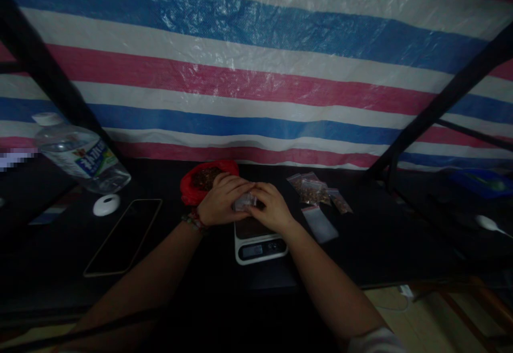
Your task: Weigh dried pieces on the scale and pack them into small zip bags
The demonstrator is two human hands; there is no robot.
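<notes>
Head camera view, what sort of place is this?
Perhaps a makeshift workspace: striped plastic sheeting hangs behind, and a digital scale stands near small bags of brown bits.

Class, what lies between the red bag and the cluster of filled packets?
In the head view, the left hand and right hand lie between, holding a small clear bag at the scale.

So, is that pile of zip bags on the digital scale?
No, the filled zip bags lie on the black table, right of the digital scale.
</notes>
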